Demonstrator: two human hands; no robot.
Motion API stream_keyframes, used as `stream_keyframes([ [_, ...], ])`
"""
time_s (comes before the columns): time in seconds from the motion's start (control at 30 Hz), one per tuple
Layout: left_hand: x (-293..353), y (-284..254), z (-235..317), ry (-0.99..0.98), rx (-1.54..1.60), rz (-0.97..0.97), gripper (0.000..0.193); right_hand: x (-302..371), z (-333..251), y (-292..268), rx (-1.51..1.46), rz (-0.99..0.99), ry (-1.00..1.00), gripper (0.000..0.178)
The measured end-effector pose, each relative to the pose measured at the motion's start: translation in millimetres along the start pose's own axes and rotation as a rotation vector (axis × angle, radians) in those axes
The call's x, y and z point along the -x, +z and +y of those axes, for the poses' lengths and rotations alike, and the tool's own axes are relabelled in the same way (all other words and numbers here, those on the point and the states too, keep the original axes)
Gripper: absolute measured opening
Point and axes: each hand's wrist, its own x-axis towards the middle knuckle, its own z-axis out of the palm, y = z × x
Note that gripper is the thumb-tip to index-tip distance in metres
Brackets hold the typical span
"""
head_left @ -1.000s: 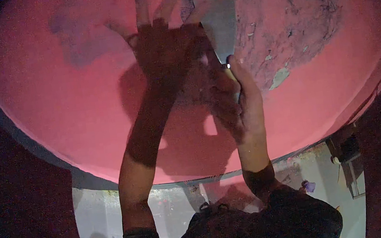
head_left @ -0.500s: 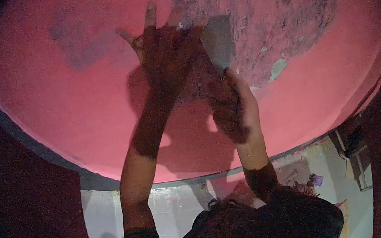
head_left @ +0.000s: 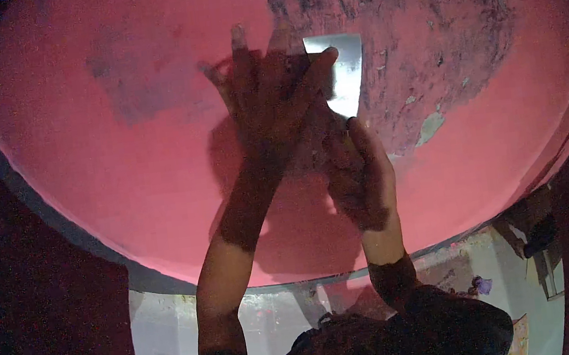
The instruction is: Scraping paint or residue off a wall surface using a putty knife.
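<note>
From the head camera, a pink painted wall (head_left: pixel 160 192) shows grey scraped patches (head_left: pixel 423 42). The metal scraper (head_left: pixel 342 76) has slid higher onto them; right hand (head_left: pixel 358 176) clamps its handle, left hand (head_left: pixel 268 98) presses spread fingers on the blade, so scraping continues.

Two hands (head_left: pixel 275 94) (head_left: pixel 361 169), one metal scraper (head_left: pixel 343 76).

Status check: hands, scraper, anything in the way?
Right hand grips scraper handle. Left hand fingers press on the blade, flat against pink wall beside flaked paint. Nothing blocking.
</note>
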Motion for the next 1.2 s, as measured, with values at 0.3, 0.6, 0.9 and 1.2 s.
stream_keyframes([
  [0.3,-10,7,-4,-0.023,-0.08,-0.03,0.038,-1,-12,27,-0.105,0.125,0.0,0.024],
  [0.6,-34,-8,1,0.006,-0.14,-0.062,0.042,-8,-24,31,0.11,0.079,-0.109,0.032],
  [0.9,0,19,3,-0.042,-0.032,-0.065,0.046,12,-30,39,0.091,0.229,-0.081,0.026],
  [1.2,-51,8,7,-0.037,-0.15,0.0,0.074,-17,-59,42,0.259,0.138,-0.104,0.041],
])
